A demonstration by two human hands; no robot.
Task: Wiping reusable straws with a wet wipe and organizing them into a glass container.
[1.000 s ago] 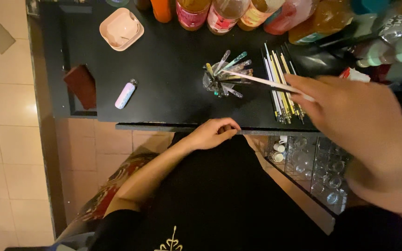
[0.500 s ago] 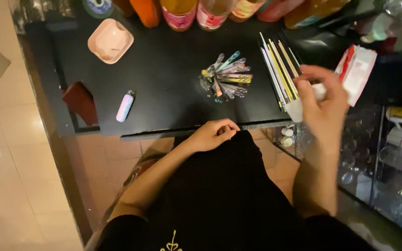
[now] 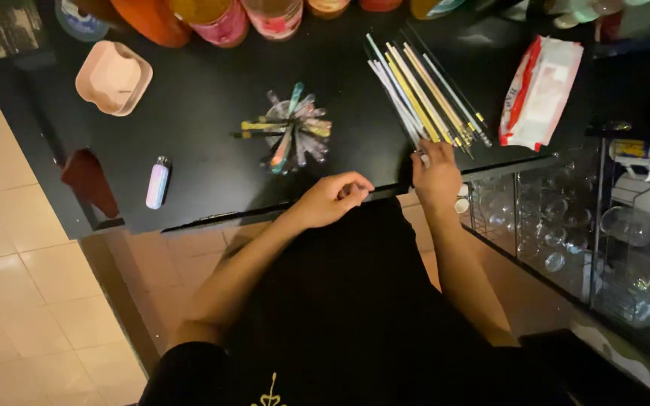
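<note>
- Head view: my right hand [image 3: 436,177] is resting at the near end of the long straws [image 3: 419,94] lying in a row on the black worktop [image 3: 212,150].
- They are looking light, thin and easily bent, so I am judging the lower ends the best hold.
- Right fingers are bunched on those ends; I cannot tell whether they grip.
- My left hand [image 3: 332,199] is curling loosely shut at the worktop edge, holding nothing visible.

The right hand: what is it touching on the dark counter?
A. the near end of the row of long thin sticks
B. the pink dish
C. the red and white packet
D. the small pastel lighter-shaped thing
A: the right hand rests at the counter's front edge, with its fingers on the near ends of the long thin sticks, well away from the other three things.
</note>
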